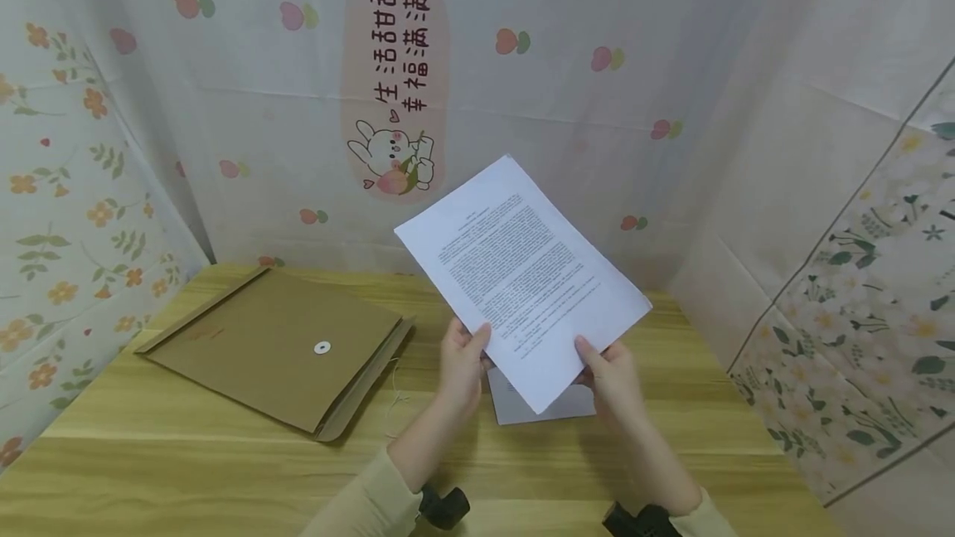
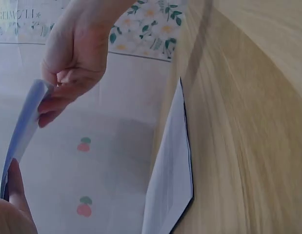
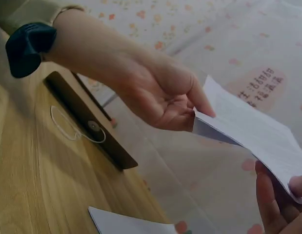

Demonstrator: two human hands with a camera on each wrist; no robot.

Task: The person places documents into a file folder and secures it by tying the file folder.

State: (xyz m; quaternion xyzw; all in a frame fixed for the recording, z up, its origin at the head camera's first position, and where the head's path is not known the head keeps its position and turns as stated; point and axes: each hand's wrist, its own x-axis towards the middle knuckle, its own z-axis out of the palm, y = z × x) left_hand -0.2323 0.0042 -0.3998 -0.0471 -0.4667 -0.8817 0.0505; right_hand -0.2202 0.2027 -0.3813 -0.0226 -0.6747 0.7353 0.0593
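Both hands hold a sheaf of printed white paper (image 1: 515,272) up above the table, turned at a slant in the head view. My left hand (image 1: 462,363) pinches its left edge, thumb on the printed face and fingers behind. At the lower right edge my right hand (image 1: 613,375) pinches it the same way. In the right wrist view the sheaf (image 3: 253,129) looks several sheets thick and bends slightly between the hands. Below it on the table lies more white paper (image 1: 522,406), mostly hidden by the sheaf in the head view; its outline shows in the left wrist view.
A brown paper document envelope (image 1: 276,338) lies on the left of the wooden table (image 1: 224,471). It has a white button (image 1: 322,347), and a loose string (image 1: 398,397) trails from its open-looking side. Patterned cloth (image 1: 567,106) hangs behind and on both sides.
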